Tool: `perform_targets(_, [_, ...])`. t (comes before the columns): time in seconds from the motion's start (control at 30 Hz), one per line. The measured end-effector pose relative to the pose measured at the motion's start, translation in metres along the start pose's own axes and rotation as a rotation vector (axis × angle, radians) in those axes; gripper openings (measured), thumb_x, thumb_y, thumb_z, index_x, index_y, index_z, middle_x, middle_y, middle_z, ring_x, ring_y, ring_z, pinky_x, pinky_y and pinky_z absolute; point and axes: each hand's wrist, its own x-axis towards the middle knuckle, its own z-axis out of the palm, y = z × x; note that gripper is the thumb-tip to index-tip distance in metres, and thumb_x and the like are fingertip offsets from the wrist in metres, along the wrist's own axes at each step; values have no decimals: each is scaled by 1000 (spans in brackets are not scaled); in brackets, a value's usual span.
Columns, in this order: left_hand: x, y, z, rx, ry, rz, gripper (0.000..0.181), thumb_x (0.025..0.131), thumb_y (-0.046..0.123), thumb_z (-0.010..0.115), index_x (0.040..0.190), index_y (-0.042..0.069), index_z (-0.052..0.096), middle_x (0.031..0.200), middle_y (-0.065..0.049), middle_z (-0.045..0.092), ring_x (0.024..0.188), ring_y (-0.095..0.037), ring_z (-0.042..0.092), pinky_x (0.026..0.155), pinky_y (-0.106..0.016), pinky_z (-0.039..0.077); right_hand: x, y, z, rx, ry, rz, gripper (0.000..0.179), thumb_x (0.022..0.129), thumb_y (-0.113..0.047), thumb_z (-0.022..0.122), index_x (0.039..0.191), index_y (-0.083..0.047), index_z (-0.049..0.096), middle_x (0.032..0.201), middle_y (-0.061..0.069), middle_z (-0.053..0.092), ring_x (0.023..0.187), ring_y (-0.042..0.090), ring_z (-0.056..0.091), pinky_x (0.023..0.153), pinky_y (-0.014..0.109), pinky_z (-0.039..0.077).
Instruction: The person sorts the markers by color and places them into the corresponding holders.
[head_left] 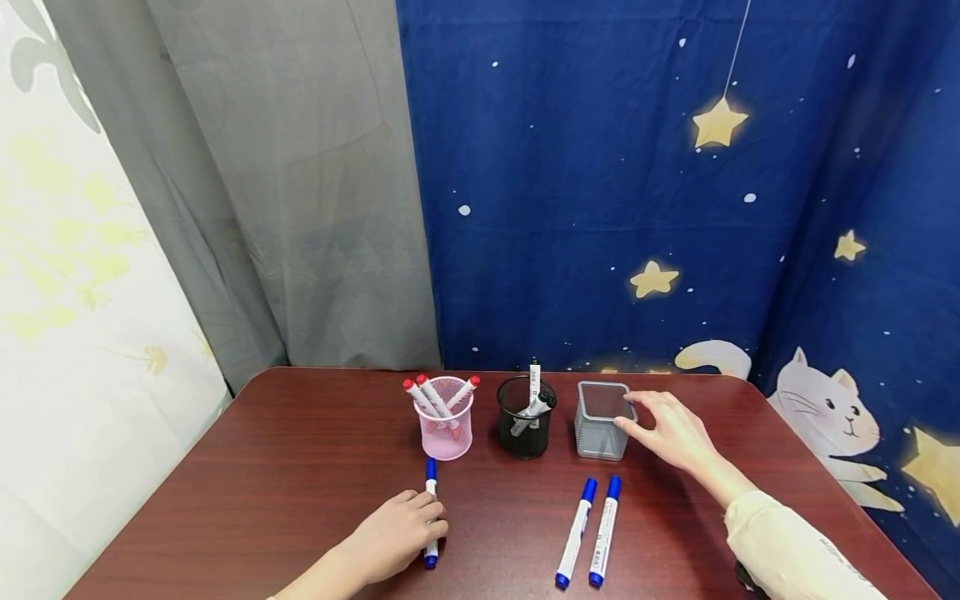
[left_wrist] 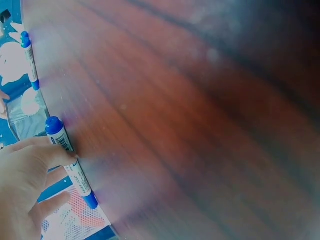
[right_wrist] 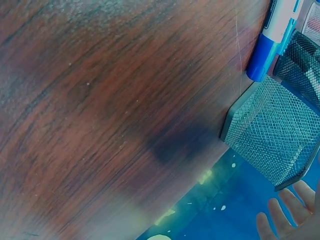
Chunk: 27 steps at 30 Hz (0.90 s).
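Left hand (head_left: 397, 531): fingers drawn in around a barrel near its middle, with hold of it; firmness of the pinch cannot be told.
Held marker: a white, cylindrical marker with blue ends (left_wrist: 77, 177), in front of the pink holder, far end just beside that holder's base; whether it is wholly on the table cannot be confirmed.
Marker handling: in the inspector's judgement, a mid-barrel hold suits balance; a straight lift would spare the pink holder a knock.
Right hand (head_left: 671, 433): fingers spread well apart, gripping nothing; thumb and forefinger at the rim of the square grey wire-mesh holder (head_left: 600, 442), exact contact uncertain.
Grey holder handling: upright and judged light; gentle pressure at the rim should steady it, a hard push may tip it.
Loose markers: two white, blue-ended markers, the left one (head_left: 575, 535) and the right one (head_left: 604, 533), side by side in front of the grey holder.
Black holder: round black mesh (head_left: 517, 446), left of the grey one, bearing black-capped white markers (head_left: 535, 385).
Pink holder: round pink mesh (head_left: 447, 443), leftmost, bearing red-capped white markers (head_left: 429, 395).
Table: reddish-brown, wood-grained (head_left: 300, 467).
Backdrop: dark blue star-printed curtain (head_left: 562, 167) behind.
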Motion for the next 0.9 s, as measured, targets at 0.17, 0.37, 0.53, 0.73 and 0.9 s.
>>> perform_targets(0.17, [1,1,-1,-4,-11,-10,17,64,14,68,73,21,56,79,8,53,77,-10,49,63,-24,39,0,0,0,-4,-2,-4,50,76,-47,63,109,-9,60,106,10,59,96,27,50,77,45,42])
perform_targets(0.37, [1,2,-3,10,-14,-9,17,64,15,69,72,22,56,76,9,51,76,-10,48,63,-24,39,0,1,0,-6,6,-12,47,77,-45,62,108,-9,61,106,10,59,96,26,50,77,45,42])
perform_targets(0.53, [2,2,-4,12,-19,-4,15,65,17,68,73,23,57,77,9,52,77,-10,49,63,-24,39,1,2,-1,-6,13,-25,45,78,-43,63,107,-9,61,105,10,59,96,26,50,76,45,42])
perform_targets(0.73, [5,2,-7,-5,16,-2,14,67,16,66,74,23,57,78,9,53,79,-10,51,64,-24,40,1,1,-1,-5,12,-23,45,78,-43,63,108,-9,61,105,10,59,96,27,50,76,46,42])
perform_targets(0.9, [10,2,-9,-47,70,9,16,85,14,44,80,21,58,80,9,54,78,-10,50,65,-24,40,1,1,0,-4,8,-15,45,78,-43,62,108,-9,61,106,10,59,97,27,50,76,46,42])
